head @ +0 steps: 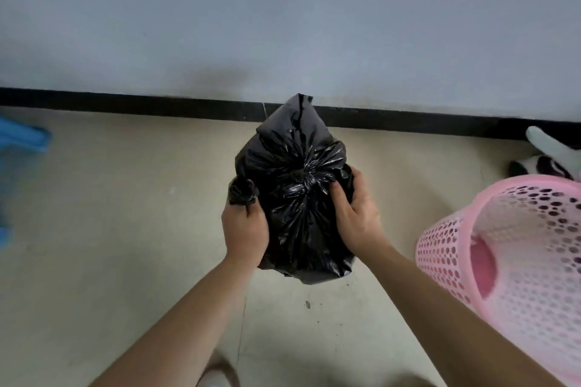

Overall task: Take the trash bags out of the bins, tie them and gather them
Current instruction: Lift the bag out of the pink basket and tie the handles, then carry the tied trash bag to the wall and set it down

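Over the beige floor [110, 214], close to the wall [283, 9] and its black baseboard [125, 105]: black trash bag [298, 229] between both my hands, straight ahead of me.

- Bag: glossy, crumpled, full-looking. Neck gathered into a knot [306, 182] near the middle of the top face. One pointed flap of plastic stands up on the far side, overlapping the baseboard line. Cannot tell whether the bottom rests on the floor or hangs just clear of it.
- Left hand [245, 229]: on the bag's left side, fingers curled tight round a bunched tail of plastic [242, 190] that sticks out above my knuckles. Firm grip.
- Right hand [355, 210]: on the bag's right side, fingers bent and dug into the plastic just beside the knot, thumb along the bag's edge. Gripping plastic, not flat.
- Both forearms bare, reaching in from the bottom of the view.
- Pink bin [446, 248]: perforated plastic, to my right, near the bag but not touching it, tilted so its mouth faces me; the pink bottom shows inside.
- Blue object [22, 141] at the far left edge, blurred, cannot identify.
- Black-and-white soft-looking thing [544, 163] by the baseboard beyond the bin; unclear what.
- Small dark speck [308, 304] on the floor below the bag.
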`<state>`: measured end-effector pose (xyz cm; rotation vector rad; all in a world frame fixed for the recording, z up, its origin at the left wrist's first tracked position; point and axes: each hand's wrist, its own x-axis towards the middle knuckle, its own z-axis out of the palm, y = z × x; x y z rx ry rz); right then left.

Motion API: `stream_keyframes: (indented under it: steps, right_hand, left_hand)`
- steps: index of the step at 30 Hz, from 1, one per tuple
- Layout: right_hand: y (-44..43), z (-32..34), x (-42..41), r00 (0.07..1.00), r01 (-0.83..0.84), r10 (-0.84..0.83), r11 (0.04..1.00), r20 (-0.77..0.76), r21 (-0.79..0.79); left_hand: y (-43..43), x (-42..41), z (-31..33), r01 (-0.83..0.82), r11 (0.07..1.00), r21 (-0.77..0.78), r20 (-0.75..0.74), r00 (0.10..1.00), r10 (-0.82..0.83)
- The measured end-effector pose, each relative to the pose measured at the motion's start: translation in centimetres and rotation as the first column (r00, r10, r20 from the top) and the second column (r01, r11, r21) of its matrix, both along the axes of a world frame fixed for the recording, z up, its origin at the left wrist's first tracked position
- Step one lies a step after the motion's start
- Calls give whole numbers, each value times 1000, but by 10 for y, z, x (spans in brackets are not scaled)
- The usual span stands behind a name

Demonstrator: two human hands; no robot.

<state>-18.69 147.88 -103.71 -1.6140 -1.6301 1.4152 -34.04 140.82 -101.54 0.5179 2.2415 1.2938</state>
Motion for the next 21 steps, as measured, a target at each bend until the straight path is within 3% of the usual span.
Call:
stream_keyframes:
  steps: [8, 12, 17, 21]
  right_hand:
    - [5, 289, -24, 995, -96, 99, 991, -20, 98]
    - [18, 490, -45, 975, -214, 220, 966, -24, 149]
    - [12, 734, -82, 896, -418, 443, 819, 30, 393]
    - [-39, 856, -124, 782, -565, 619, 653, 75, 505]
  left_hand:
    - [-5, -20, 274, -71, 997, 23, -71, 995, 73]
    - [-7, -43, 471, -90, 989, 116, -170, 979, 109]
    - [-44, -68, 710, -147, 954, 262, -265, 940, 217]
    - [-127, -83, 824, -256, 892, 374, -243, 901, 360]
